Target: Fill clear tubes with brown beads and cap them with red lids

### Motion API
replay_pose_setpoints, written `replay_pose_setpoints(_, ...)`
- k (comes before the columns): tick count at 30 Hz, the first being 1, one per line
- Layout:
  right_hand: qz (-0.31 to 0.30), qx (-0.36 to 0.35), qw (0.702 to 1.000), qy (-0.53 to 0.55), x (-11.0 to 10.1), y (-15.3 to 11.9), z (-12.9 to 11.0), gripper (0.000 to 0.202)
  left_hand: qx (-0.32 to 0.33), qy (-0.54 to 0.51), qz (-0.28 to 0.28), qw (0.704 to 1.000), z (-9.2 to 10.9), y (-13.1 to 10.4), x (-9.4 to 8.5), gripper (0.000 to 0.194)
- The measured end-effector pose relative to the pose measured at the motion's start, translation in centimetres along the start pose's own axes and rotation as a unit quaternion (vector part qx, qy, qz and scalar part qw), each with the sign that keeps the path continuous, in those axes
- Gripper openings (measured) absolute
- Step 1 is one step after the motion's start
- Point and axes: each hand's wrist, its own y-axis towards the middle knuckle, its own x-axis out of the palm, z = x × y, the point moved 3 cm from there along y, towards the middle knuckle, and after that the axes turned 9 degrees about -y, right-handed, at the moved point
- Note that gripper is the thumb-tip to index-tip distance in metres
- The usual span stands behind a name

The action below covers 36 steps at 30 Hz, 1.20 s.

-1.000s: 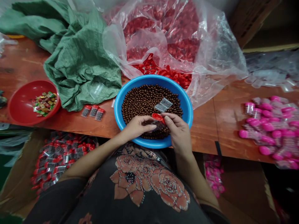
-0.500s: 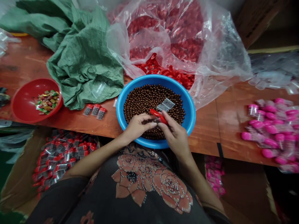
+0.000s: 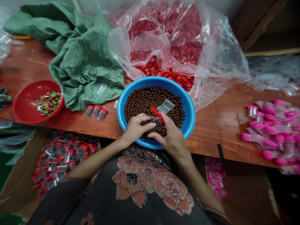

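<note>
Above a blue basin (image 3: 191, 125) of brown beads (image 3: 150, 97), my left hand (image 3: 137, 127) pinches a small clear container (image 3: 157, 121) with dark contents. A red cap (image 3: 160, 117) sits at the container's right end, with its red lid part (image 3: 154, 111) sticking up. My right hand (image 3: 172, 132) has its index finger against the cap, while its thumb is spread away below. Two clear flat containers (image 3: 166, 106) lie on the beads beyond my hands.
Left of the basin are three red-capped containers (image 3: 97, 111), a green sack (image 3: 86, 68) and a red bowl (image 3: 21, 106) with wrapped pieces. Behind lies a plastic bag (image 3: 211, 62) of red caps. Pink-capped containers (image 3: 276, 131) are at right; a box below left holds red-capped ones (image 3: 63, 159).
My right thumb has come away from the container and spread downward. The container's clear body now shows between my hands, and the red cap is turned more upright.
</note>
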Motion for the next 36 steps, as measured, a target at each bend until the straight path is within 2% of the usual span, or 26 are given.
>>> replay_pose_setpoints(2,0.009,-0.008,0.999,-0.051,0.3,0.2,-0.2,0.099,-0.002,0.001,0.018,1.000,0.1,-0.1,0.2,0.025)
replay_pose_setpoints(7,0.063,-0.041,0.990,-0.120,0.3,0.6,-0.2,0.071,-0.018,-0.056,0.022,0.998,0.2,-0.5,0.9,0.028)
replay_pose_setpoints(11,0.088,-0.086,0.983,-0.139,-0.3,0.9,0.0,0.067,-0.073,-0.133,0.009,0.988,0.1,-0.7,1.3,0.032)
replay_pose_setpoints(13,0.072,-0.090,0.986,-0.123,-0.5,1.0,-0.1,0.068,-0.125,-0.210,0.005,0.970,0.0,-0.6,1.6,0.042)
replay_pose_setpoints(16,0.036,-0.094,0.988,-0.115,-0.7,1.0,-0.5,0.066,-0.201,-0.334,-0.007,0.921,-0.2,-0.4,2.2,0.066)
replay_pose_setpoints(18,0.029,-0.110,0.986,-0.120,-0.6,0.9,-0.9,0.069,-0.218,-0.377,-0.005,0.900,-0.1,-0.2,2.5,0.062)
replay_pose_setpoints(22,0.047,-0.114,0.989,-0.085,-0.3,0.6,-1.1,0.085,-0.243,-0.391,0.011,0.887,-0.2,0.0,2.6,0.045)
replay_pose_setpoints(26,0.040,-0.085,0.992,-0.085,-0.2,0.5,-1.2,0.090,-0.248,-0.371,0.028,0.894,-0.7,-0.1,2.5,0.037)
replay_pose_setpoints(30,0.015,-0.074,0.990,-0.123,-0.2,0.6,-1.6,0.080,-0.179,-0.332,0.034,0.926,-0.6,-0.2,2.4,0.025)
replay_pose_setpoints(32,0.010,-0.076,0.988,-0.134,-0.1,0.7,-1.7,0.073,-0.165,-0.299,0.022,0.940,-0.3,-0.3,2.5,0.027)
replay_pose_setpoints(36,0.018,-0.100,0.983,-0.152,0.1,1.0,-1.4,0.062,-0.186,-0.260,-0.009,0.947,-0.4,-0.6,2.8,0.038)
